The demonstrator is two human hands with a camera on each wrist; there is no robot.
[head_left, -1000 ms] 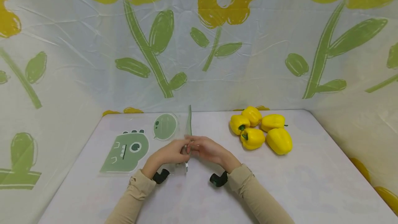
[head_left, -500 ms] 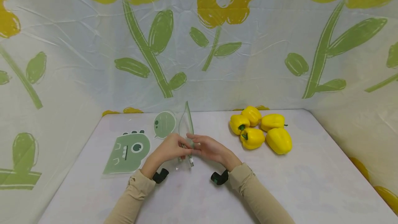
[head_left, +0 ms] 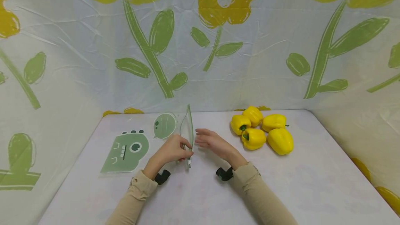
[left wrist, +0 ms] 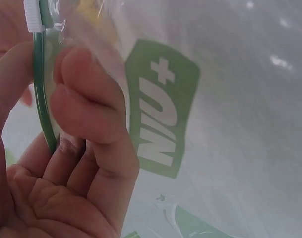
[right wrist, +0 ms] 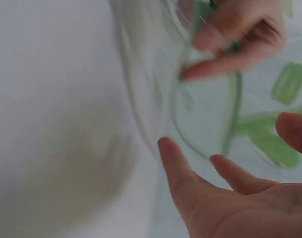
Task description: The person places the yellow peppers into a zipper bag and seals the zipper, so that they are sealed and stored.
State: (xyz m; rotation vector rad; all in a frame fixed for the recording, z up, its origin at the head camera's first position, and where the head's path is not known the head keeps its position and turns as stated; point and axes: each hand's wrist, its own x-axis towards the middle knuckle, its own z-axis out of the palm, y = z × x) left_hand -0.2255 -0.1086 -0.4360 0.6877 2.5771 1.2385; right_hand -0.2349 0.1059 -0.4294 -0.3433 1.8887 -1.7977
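Observation:
A clear plastic zip bag [head_left: 128, 153] with a green cartoon creature and a speech bubble lies on the table, its mouth end raised. My left hand [head_left: 172, 148] pinches that raised edge beside the green zip strip [left wrist: 38, 84]. The white slider [left wrist: 33, 16] sits at the near end of the strip. In the right wrist view, the two sides of the mouth stand apart, leaving a gap. My right hand [head_left: 215, 143] hovers just right of the opening, fingers extended and holding nothing. A green label [left wrist: 163, 109] shows on the bag past my left fingers.
Several yellow bell peppers [head_left: 253, 139] stand grouped at the back right of the white table [head_left: 312, 169]. A cloth wall [head_left: 265, 72] with printed flowers rises behind and on both sides. Each wrist wears a black camera [head_left: 224, 174].
My right hand has come away from the bag's edge and moved slightly right. The bag mouth has parted, while my left hand keeps its pinch on the edge.

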